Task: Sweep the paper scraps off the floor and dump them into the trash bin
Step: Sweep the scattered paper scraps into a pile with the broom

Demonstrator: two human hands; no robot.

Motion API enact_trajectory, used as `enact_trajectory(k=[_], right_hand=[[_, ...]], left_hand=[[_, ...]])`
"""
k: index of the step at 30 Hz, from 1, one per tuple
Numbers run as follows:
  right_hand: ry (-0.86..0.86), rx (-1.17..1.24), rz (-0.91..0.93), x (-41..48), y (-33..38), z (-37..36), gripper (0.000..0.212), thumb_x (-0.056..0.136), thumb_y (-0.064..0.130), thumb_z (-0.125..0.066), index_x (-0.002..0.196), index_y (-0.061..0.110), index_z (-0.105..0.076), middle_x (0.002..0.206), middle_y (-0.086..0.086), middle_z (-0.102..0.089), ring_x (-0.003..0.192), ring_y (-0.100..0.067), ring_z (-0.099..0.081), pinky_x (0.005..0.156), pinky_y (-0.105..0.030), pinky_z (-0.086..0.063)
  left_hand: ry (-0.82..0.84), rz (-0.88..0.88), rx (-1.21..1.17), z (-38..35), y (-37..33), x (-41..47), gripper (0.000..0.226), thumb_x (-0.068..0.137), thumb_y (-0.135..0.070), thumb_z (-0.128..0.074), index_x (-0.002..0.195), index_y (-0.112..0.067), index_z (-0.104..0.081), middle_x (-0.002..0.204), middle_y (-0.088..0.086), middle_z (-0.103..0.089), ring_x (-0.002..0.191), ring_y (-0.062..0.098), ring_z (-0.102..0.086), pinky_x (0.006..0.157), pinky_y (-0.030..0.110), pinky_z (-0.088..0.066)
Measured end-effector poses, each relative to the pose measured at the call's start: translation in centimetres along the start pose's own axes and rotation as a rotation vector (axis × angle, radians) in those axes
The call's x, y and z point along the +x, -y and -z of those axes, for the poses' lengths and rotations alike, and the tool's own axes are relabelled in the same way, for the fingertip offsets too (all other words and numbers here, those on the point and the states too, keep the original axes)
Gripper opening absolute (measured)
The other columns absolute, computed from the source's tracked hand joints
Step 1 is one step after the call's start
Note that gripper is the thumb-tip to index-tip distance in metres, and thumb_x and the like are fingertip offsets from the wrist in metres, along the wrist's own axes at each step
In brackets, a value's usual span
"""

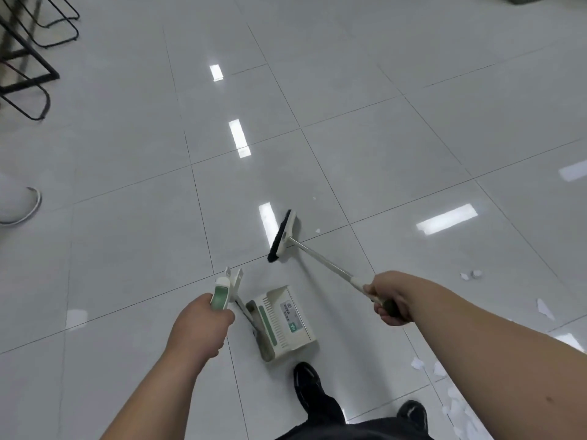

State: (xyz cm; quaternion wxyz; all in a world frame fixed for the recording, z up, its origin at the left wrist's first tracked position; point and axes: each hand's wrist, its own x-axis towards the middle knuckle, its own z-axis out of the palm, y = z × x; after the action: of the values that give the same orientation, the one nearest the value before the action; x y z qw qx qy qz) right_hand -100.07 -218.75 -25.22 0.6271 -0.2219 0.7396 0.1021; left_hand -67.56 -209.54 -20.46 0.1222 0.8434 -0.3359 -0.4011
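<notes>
Glossy pale-grey floor tiles (127,217) fill the view, striped with bright reflections of ceiling lights. Black metal furniture legs (31,58) stand at the upper left, and a white shoe (22,204) pokes in at the left edge. In the lower middle, the left hand (203,322) is clenched round the green-and-white grip of a dustpan handle (221,295). The cream dustpan (282,322) sits low just right of that hand, directly above a black shoe (306,382). The right hand (389,301) grasps the end of a broom (324,258), fingers wrapped round the shaft, which slants up and left to the black-bristled head (282,235) at centre frame – whether the bristles touch the tiles cannot be told. 1 small paper scrap (317,230) lies just right of the head. More scraps (471,274) sit at the right edge – the thickest scatter (457,408) is in the lower right, beside the second black shoe (413,412).
</notes>
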Motion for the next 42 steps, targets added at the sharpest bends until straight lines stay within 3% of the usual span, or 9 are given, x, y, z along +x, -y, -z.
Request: enact_trajectory(k=[16, 21, 26, 31, 42], right_hand=[[-0.267, 0.086, -0.250, -6.0, -7.9, 8.5, 0.024, 0.098, 0.027, -0.055, 0.087, 0.006, -0.055, 0.060, -0.008, -0.053, 0.049, -0.019, -0.047, 0.048, -0.023, -0.043], [-0.337, 0.123, -0.169, -8.8, -9.0, 11.5, 0.020, 0.099, 0.024, -0.054, 0.091, 0.006, -0.055, 0.055, -0.007, -0.052, 0.043, -0.016, -0.046, 0.046, -0.020, -0.038], [-0.298, 0.168, -0.023, -10.8, -6.9, 11.4, 0.010, 0.095, 0.017, -0.055, 0.093, 0.007, -0.055, 0.053, -0.006, -0.048, 0.042, -0.016, -0.040, 0.044, -0.019, -0.036], [-0.299, 0.283, 0.105, -9.9, -4.0, 11.8, 0.030, 0.099, 0.040, -0.057, 0.097, 0.010, -0.058, 0.061, -0.005, -0.052, 0.045, -0.015, -0.043, 0.045, -0.020, -0.038], [-0.085, 0.311, 0.149, 0.5, 8.0, 13.6, 0.017, 0.100, 0.025, -0.054, 0.088, 0.013, -0.052, 0.062, -0.004, -0.049, 0.047, -0.014, -0.042, 0.041, -0.018, -0.039]], left_hand=[[0.119, -0.227, 0.065, 1.0, -6.5, 3.4, 0.013, 0.078, -0.011, -0.052, 0.088, -0.004, -0.058, 0.063, 0.009, -0.053, 0.052, 0.027, -0.047, 0.055, 0.034, -0.043], [0.166, -0.278, 0.045, 0.0, -9.1, 2.5, 0.003, 0.081, -0.010, -0.052, 0.081, -0.009, -0.054, 0.062, 0.008, -0.049, 0.054, 0.026, -0.044, 0.054, 0.032, -0.040], [0.175, -0.292, 0.047, -1.0, -11.5, 2.2, 0.004, 0.080, -0.009, -0.051, 0.081, -0.008, -0.055, 0.067, 0.009, -0.053, 0.055, 0.026, -0.046, 0.054, 0.032, -0.042], [0.179, -0.263, 0.065, -2.3, -13.2, 2.9, 0.012, 0.076, -0.008, -0.050, 0.086, -0.003, -0.055, 0.069, 0.010, -0.052, 0.054, 0.025, -0.043, 0.051, 0.031, -0.040], [0.106, -0.090, 0.099, -5.5, -17.1, 3.9, 0.003, 0.081, -0.007, -0.053, 0.083, -0.008, -0.052, 0.070, 0.008, -0.050, 0.048, 0.022, -0.039, 0.047, 0.026, -0.035]])
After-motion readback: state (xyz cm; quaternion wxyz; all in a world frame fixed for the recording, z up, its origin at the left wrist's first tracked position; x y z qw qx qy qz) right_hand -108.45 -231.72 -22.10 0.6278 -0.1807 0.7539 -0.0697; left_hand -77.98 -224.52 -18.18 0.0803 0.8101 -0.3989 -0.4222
